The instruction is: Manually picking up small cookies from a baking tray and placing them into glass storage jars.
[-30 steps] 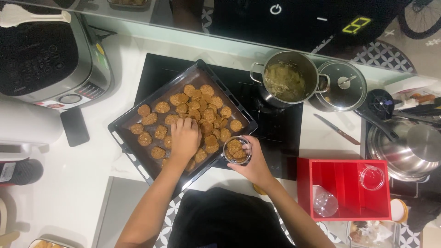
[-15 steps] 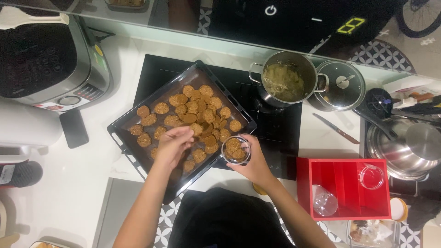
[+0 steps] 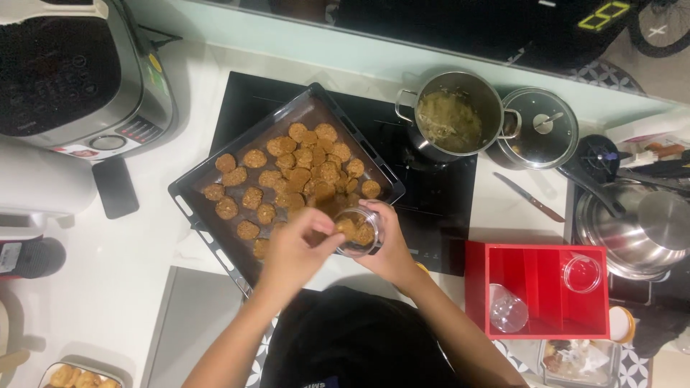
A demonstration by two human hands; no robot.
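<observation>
Many cookies [image 3: 298,176] fill the tray [image 3: 188,195]; left hand [image 3: 291,253] pinches one at the jar [image 3: 357,231], gripped by right hand [image 3: 392,253], pot [image 3: 460,115] near.

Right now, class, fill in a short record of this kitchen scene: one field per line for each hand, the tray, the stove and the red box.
left hand: fingertips at the mouth of the jar, on a biscuit
right hand: holds the small clear jar, biscuits inside
tray: dark baking tray, many round brown biscuits, set partly on the black cooktop
stove: open steel pot with food; glass lid beside it
red box: two empty clear jars inside
</observation>
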